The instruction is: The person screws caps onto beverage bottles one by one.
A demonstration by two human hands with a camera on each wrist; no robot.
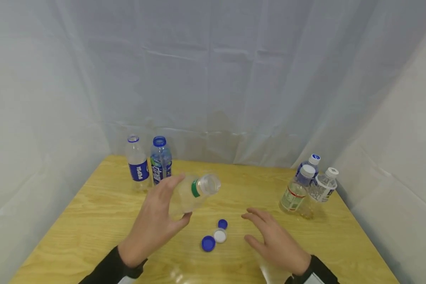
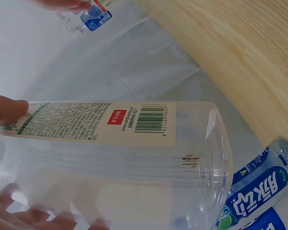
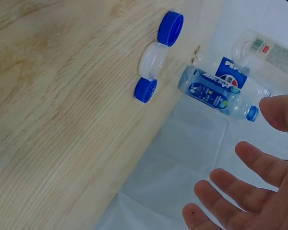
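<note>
My left hand (image 1: 157, 217) grips a clear plastic bottle (image 1: 188, 194) with a green-edged label, tilted so its uncapped mouth faces right. In the left wrist view the printed label and barcode of that bottle (image 2: 139, 120) show, thumb on one side and fingers on the other. My right hand (image 1: 275, 242) hovers over the table with its fingers spread and nothing in them. Between the hands lie a large blue cap (image 1: 208, 243), a white cap (image 1: 219, 236) and a small blue cap (image 1: 222, 224), close together on the wood.
Two uncapped bottles stand at the back left: a Pepsi bottle (image 1: 139, 170) and a blue-labelled bottle (image 1: 161, 162). Three capped bottles cluster at the right: one green-labelled (image 1: 292, 197), one clear (image 1: 322, 189), one dark blue (image 1: 309, 165). White sheeting (image 1: 206, 79) surrounds the wooden table (image 1: 74, 232).
</note>
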